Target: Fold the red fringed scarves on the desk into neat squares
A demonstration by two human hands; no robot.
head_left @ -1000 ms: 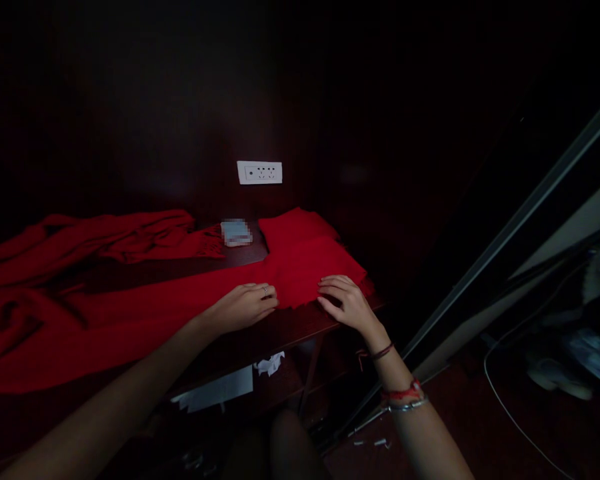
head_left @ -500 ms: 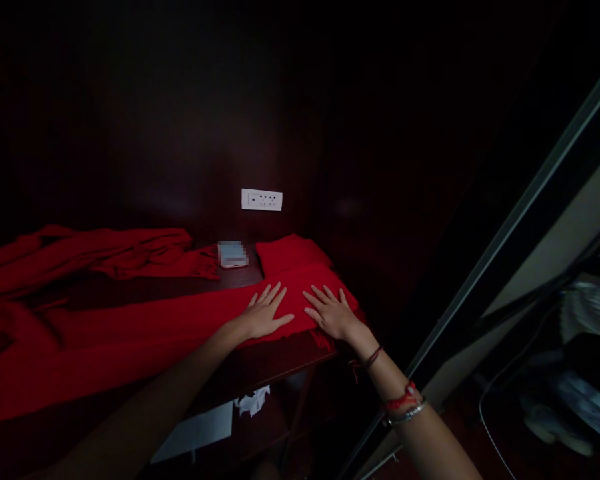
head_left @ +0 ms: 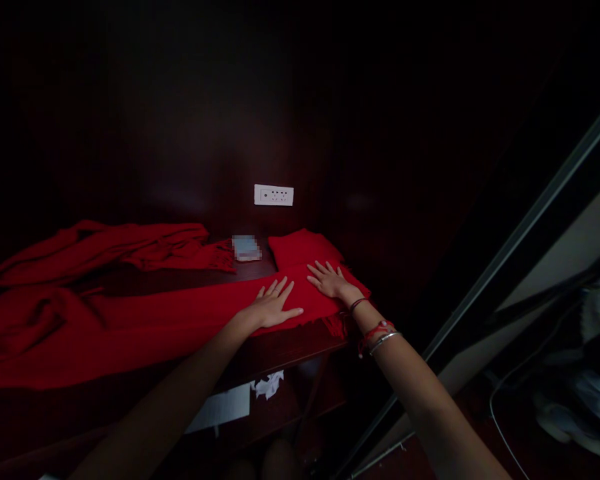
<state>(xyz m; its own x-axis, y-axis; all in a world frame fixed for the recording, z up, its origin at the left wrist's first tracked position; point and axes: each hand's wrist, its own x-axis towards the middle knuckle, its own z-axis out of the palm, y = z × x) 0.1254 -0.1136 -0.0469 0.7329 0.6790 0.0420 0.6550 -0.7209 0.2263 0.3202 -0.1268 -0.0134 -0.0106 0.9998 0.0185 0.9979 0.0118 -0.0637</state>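
A long red scarf (head_left: pixel 160 320) with fringed ends lies stretched along a dark wooden shelf (head_left: pixel 275 353). Both hands rest on its right part. My left hand (head_left: pixel 273 307) is flat on the cloth, fingers spread, a ring on one finger. Farther back and to the right, my right hand (head_left: pixel 329 280) also lies flat with its fingers apart. Behind them is a folded red piece of cloth (head_left: pixel 300 247); whether it belongs to the same scarf I cannot tell. Another red fringed scarf (head_left: pixel 145 247) lies loosely bunched at the back left.
A pixelated flat object (head_left: pixel 247 248) lies near the back wall, below a white socket panel (head_left: pixel 274 195). Under the shelf are a white sheet (head_left: pixel 225 407) and crumpled paper (head_left: pixel 270 385). A metal-edged frame (head_left: pixel 520 230) slants along the right, with a pale cable (head_left: pixel 495 413) beyond it.
My right hand has slid farther back over the scarf, away from my left hand, which stays at about the same place on the cloth. The whole view has shifted slightly.
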